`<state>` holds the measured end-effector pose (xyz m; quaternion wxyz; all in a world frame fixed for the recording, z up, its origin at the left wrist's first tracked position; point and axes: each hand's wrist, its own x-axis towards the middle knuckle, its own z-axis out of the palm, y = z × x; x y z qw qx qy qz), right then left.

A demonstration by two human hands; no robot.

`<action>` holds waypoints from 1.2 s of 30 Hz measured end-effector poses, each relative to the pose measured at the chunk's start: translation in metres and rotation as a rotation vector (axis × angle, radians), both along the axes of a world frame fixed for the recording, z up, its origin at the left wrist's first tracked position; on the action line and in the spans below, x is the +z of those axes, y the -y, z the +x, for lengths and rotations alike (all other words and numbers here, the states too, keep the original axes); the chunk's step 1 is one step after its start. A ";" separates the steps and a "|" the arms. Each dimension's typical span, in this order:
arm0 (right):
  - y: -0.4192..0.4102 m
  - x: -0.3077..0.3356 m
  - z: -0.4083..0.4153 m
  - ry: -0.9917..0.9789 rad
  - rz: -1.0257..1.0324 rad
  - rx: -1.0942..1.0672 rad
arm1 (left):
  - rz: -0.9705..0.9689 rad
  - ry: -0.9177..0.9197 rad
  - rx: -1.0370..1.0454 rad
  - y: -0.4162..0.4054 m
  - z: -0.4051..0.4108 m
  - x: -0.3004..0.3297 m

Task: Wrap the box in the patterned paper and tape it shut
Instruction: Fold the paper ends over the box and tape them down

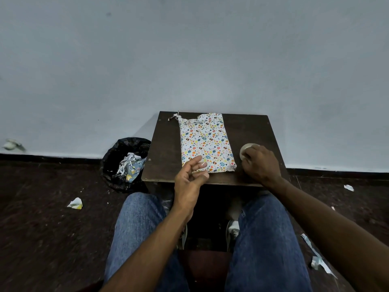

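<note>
A black bin (124, 163) stands left of the bench (164, 165). The left hand (189, 180) hovers with fingers spread at the near edge of the wrapped box (206, 142). The right hand (260, 165) covers the tape roll (245, 149), apparently gripping it. The ragged far corner may unfold if it gets no tape.

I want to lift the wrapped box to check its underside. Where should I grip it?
Probably by the two long side edges of the wrapped box, near the middle, coming from above. It lies flat on the table; the far end looks ragged and torn, so avoid that end.
</note>
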<state>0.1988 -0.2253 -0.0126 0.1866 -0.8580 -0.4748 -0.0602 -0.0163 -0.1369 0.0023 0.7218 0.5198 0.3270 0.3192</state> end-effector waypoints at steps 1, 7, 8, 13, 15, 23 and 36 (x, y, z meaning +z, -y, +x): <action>-0.003 0.005 -0.008 -0.100 0.104 0.043 | -0.002 -0.004 0.002 0.000 0.001 0.000; -0.025 0.037 -0.067 -0.996 0.279 0.227 | 0.004 -0.027 -0.002 0.005 0.004 0.000; -0.028 0.036 -0.074 -1.038 0.282 0.240 | 0.005 -0.026 -0.002 0.006 0.004 0.000; -0.033 0.024 -0.082 -1.039 0.298 0.222 | 0.008 -0.009 -0.001 0.003 0.002 0.000; -0.032 0.023 -0.079 -1.038 0.306 0.205 | 0.012 -0.019 -0.015 0.003 0.000 -0.001; -0.020 0.024 -0.059 -1.063 0.240 0.096 | 0.519 -0.327 -0.095 -0.030 0.010 -0.014; -0.021 0.029 -0.011 -1.034 0.066 -0.135 | 1.310 -0.972 -0.530 -0.038 0.004 -0.041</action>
